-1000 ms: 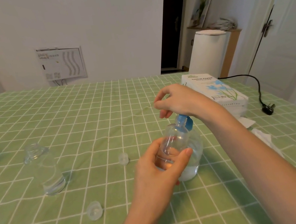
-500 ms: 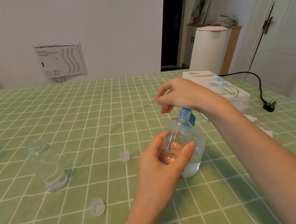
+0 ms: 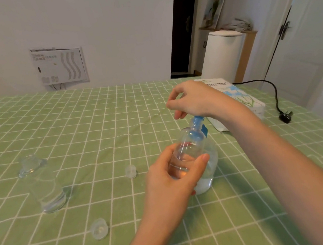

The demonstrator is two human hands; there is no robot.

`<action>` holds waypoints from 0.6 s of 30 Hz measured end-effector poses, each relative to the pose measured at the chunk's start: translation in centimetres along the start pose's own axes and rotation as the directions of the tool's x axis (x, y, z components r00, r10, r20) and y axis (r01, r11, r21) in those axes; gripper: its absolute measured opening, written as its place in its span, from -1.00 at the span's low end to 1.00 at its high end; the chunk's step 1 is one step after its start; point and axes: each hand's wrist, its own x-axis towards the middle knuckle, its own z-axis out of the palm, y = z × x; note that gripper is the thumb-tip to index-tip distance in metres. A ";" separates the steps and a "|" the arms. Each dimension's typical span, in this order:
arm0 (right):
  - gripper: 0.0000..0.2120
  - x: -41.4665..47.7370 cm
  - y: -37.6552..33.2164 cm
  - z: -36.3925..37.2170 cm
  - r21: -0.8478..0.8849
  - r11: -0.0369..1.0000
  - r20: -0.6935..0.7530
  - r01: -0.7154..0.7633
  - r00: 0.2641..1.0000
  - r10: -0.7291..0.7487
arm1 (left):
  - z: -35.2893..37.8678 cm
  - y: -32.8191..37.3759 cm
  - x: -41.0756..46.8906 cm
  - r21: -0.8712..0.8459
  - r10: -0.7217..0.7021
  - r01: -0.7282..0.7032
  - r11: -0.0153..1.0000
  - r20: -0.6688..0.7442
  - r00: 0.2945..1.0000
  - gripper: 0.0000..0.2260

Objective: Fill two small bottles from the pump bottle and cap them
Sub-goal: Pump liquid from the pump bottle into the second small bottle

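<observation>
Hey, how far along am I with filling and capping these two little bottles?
Partly there. Done: the small bottle standing on the left holds clear liquid, though it is uncapped. In hand: your left hand holds the second small bottle at the blue pump head, which your right hand rests on. Left: finish that fill, then fit the two caps lying on the tablecloth.

Bright, evenly lit room, mild softness throughout.
Soft diffuse shadows lie on the green desk (image 3: 93, 122) beneath the right forearm (image 3: 277, 157); wide-angle distortion leans the door (image 3: 311, 37) at the right edge.
</observation>
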 end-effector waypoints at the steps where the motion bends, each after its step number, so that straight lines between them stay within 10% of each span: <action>1: -0.88 0.0 -0.1 0.0 0.000 1.000 0.009 0.001 1.000 -0.001 | 0.0 0.0 0.0 -0.004 -0.002 0.002 1.000 -0.003 1.000 -0.81; 18: -0.90 -0.1 0.6 1.2 0.178 0.984 0.128 -0.020 0.992 -0.003 | -0.1 -0.1 -0.4 -0.009 -0.050 0.050 0.999 -0.003 0.999 -0.83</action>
